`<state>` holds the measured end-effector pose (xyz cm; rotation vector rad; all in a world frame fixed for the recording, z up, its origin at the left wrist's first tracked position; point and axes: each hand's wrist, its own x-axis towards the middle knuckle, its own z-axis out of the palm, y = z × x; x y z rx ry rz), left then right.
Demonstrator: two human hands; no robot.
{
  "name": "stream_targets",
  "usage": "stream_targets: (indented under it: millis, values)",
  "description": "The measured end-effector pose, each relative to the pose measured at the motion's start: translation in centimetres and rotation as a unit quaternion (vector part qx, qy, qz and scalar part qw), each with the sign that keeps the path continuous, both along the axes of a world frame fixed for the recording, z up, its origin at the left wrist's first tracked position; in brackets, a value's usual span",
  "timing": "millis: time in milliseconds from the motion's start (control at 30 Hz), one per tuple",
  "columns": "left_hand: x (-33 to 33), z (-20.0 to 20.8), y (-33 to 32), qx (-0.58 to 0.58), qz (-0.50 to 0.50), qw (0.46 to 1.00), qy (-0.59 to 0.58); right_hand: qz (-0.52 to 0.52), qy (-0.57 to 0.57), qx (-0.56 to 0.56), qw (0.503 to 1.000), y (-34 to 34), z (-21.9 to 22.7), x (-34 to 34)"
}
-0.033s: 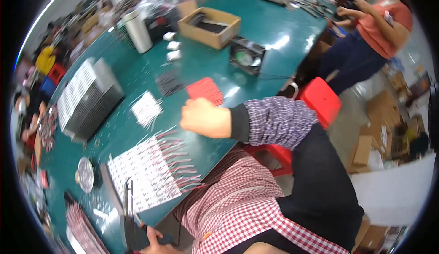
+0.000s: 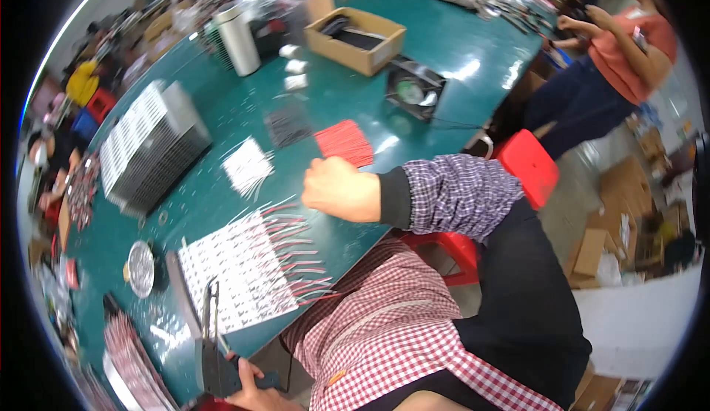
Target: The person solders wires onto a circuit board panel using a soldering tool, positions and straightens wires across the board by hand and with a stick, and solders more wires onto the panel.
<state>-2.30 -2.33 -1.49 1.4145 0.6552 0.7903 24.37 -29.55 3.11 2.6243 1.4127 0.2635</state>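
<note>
My left hand [image 2: 255,390] is at the lower edge, fingers wrapped around the dark handle of what looks like a soldering iron [image 2: 231,355]. Its thin metal shaft points over a white board [image 2: 240,270] with rows of small dark marks. Red, white and dark wires [image 2: 299,252] stick out along the board's right side. My right hand [image 2: 340,189] is closed in a fist above the table, right of the board; whatever its fingers hold is hidden. Just beyond it lie bundles of red wires [image 2: 344,143], white wires [image 2: 248,167] and dark wires [image 2: 288,125].
On the green table [image 2: 333,100] stand a stack of grey-white trays [image 2: 155,145], a metal bowl [image 2: 140,269], a white bottle [image 2: 238,41], a cardboard box [image 2: 355,41] and a black fan [image 2: 414,89]. A red stool [image 2: 525,163] and another person [image 2: 629,49] are at the right.
The whole view has shifted a little, so the table's things appear slightly further right. Both hands keep about the same pose.
</note>
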Motion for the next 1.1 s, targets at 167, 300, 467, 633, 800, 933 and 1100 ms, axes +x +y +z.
stream_targets:
  millis: [167, 300, 467, 633, 800, 933, 1100]
  values:
    - [-0.3, 2.4, -1.8, 0.016, 0.000, 1.000, -0.019, 0.022, 0.033, -0.132, 0.990, 2.7, -1.8, -0.6]
    - [-2.8, 1.7, 0.3, 0.015, 0.014, 1.000, -0.004, 0.023, -0.011, -0.132, 0.991, 3.4, -2.5, -1.0]
    - [-2.4, -3.1, 7.1, 0.294, -0.293, 0.900, 0.131, 0.019, -0.010, -0.198, 0.980, 4.3, -3.9, -0.8]
    - [1.6, -3.5, 6.8, 0.269, -0.333, 0.899, 0.091, 0.010, -0.034, -0.214, 0.976, 4.6, -4.7, -1.3]
    - [5.5, -3.6, 5.9, 0.244, -0.363, 0.897, 0.059, -0.013, -0.023, -0.219, 0.975, 4.0, -5.3, -1.4]
    - [9.0, -3.7, 4.8, 0.218, -0.380, 0.899, 0.012, 0.001, -0.010, -0.238, 0.971, 4.5, -4.7, -1.3]
    - [11.6, -3.2, 3.3, 0.189, -0.387, 0.902, -0.023, -0.010, -0.065, -0.251, 0.966, 4.0, -4.5, -1.3]
